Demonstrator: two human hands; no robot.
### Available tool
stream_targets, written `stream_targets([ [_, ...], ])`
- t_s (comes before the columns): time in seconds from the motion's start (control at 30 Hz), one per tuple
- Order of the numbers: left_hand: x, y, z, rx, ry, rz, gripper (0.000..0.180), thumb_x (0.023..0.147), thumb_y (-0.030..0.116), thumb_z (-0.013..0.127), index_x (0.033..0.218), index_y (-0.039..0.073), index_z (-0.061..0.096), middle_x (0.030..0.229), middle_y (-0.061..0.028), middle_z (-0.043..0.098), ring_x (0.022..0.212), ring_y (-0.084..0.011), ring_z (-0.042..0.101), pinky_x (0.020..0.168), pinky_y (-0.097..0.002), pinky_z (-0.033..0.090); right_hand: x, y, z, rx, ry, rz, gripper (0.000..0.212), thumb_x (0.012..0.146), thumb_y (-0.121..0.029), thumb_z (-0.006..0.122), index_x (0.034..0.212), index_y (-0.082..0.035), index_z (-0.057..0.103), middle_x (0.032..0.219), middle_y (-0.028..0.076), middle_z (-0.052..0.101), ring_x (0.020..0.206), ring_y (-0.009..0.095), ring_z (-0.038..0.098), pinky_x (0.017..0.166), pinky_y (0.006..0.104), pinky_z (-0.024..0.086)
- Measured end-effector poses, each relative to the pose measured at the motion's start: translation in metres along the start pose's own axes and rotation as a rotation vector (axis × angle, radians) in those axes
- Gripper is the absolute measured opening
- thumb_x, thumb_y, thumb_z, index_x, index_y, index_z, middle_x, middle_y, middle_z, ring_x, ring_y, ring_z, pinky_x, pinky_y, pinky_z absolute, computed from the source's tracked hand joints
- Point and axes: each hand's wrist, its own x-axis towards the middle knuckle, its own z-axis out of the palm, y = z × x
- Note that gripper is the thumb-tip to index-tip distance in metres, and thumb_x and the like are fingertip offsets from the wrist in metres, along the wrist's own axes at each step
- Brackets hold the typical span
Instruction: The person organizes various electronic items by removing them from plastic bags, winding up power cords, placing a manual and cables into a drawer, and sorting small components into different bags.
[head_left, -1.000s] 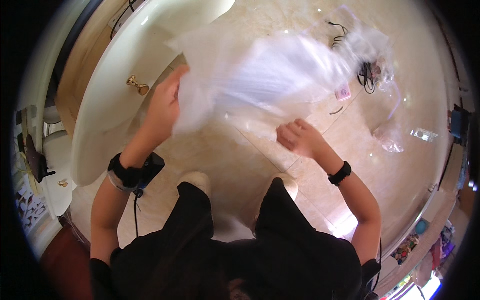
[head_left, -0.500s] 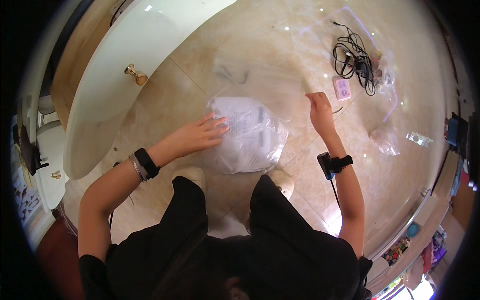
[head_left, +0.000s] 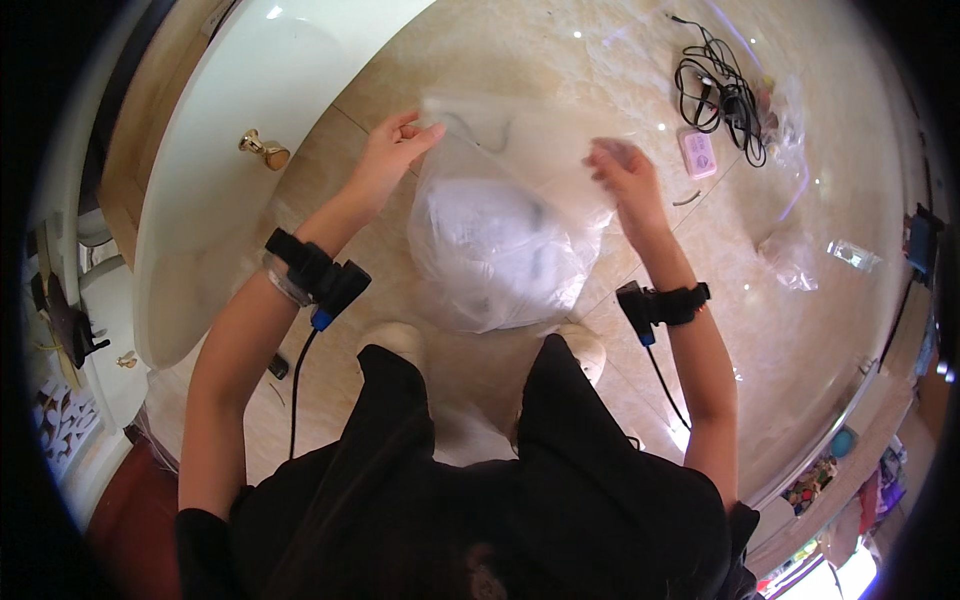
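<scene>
A clear plastic bag (head_left: 455, 255) lies on the floor in front of my feet, with flat white contents (head_left: 495, 225) showing through its lower part. Its upper part is loose and cloudy, lifted and stretched between my hands. My left hand (head_left: 390, 160) pinches the bag's far left corner between thumb and fingers. At the far right edge of the bag, my right hand (head_left: 628, 180) is curled with its fingertips on the plastic; motion blurs them somewhat. What the white contents are, I cannot make out.
To the left stands a white curved cabinet front (head_left: 215, 210) with a gold knob (head_left: 263, 149). At the far right lie a coiled black cable (head_left: 722, 95), a pink box (head_left: 698, 154), a crumpled clear bag (head_left: 787, 262) and a small clear packet (head_left: 853, 255). Shelves line the right side.
My left hand has moved from the bag's left side up to its far corner and closed there. The right hand has moved slightly farther away. The bag's upper part has risen and spread.
</scene>
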Motion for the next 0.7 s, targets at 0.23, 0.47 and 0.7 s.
stream_targets([
  [0.23, -0.064, 0.093, 0.006, -0.079, -0.084, 0.481, 0.029, 0.085, 0.013, 0.062, 0.109, 0.000, 0.054, 0.097, -0.0040, 0.061, 0.092, -0.0103, 0.055, 0.082, -0.0254, 0.043, -0.039, -0.098, -0.025, 0.112, 0.010, -0.475, 0.020, 0.087, -0.013, 0.061, 0.103, -0.001, 0.060, 0.093, 0.007, 0.065, 0.087, 0.013, 0.061, 0.082, 0.0268, 0.046],
  [0.47, -0.098, 0.146, 0.003, -0.160, -0.086, 0.798, 0.019, 0.087, 0.005, 0.055, 0.105, -0.001, 0.053, 0.098, -0.0048, 0.061, 0.091, -0.0086, 0.056, 0.078, -0.0234, 0.044, -0.077, -0.164, -0.040, 0.106, 0.034, -0.653, 0.025, 0.085, -0.013, 0.064, 0.105, 0.001, 0.058, 0.095, 0.007, 0.065, 0.087, 0.013, 0.061, 0.081, 0.0264, 0.047],
  [0.7, -0.107, 0.157, 0.013, -0.119, -0.009, 0.861, 0.022, 0.091, 0.018, 0.055, 0.103, -0.001, 0.057, 0.096, -0.0033, 0.061, 0.090, -0.0073, 0.055, 0.079, -0.0214, 0.042, -0.080, -0.195, -0.031, -0.183, 0.077, -0.663, 0.031, 0.084, -0.018, 0.066, 0.104, 0.003, 0.055, 0.086, 0.009, 0.066, 0.078, 0.014, 0.063, 0.072, 0.0263, 0.049],
])
